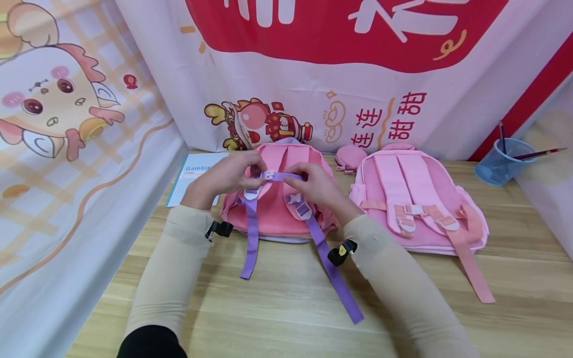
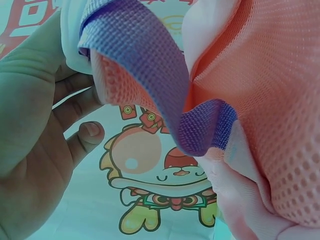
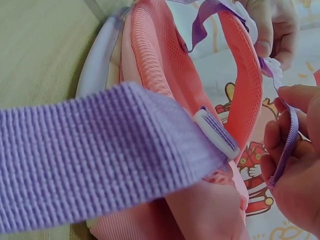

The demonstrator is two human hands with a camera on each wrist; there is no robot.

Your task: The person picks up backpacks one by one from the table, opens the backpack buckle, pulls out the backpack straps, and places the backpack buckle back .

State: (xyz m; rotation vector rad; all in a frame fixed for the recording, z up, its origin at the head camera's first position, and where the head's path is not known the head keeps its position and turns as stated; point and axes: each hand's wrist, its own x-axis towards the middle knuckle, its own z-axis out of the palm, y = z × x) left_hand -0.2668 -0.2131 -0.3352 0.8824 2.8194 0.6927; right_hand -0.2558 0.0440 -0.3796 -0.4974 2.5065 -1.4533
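Observation:
A pink backpack (image 1: 277, 219) with purple webbing lies on the table with its shoulder straps up. Its purple chest strap (image 1: 286, 176) is stretched between both hands above the bag, with a white buckle (image 1: 269, 175) near its left end. My left hand (image 1: 230, 174) grips the strap at the buckle, beside the left shoulder strap's white adjuster (image 1: 251, 193). Farther right, my right hand (image 1: 318, 186) pinches the purple strap; in the right wrist view this webbing (image 3: 290, 137) runs across the curled fingers. Two purple tails (image 1: 251, 238) hang down toward the table's front.
To the right lies another pink backpack (image 1: 425, 199) with peach straps and a round pink pouch (image 1: 351, 157). A blue cup (image 1: 503, 164) with pencils stands at the back right. Behind the left hand is a booklet (image 1: 192, 174). A printed cloth (image 1: 268, 74) hangs behind the table.

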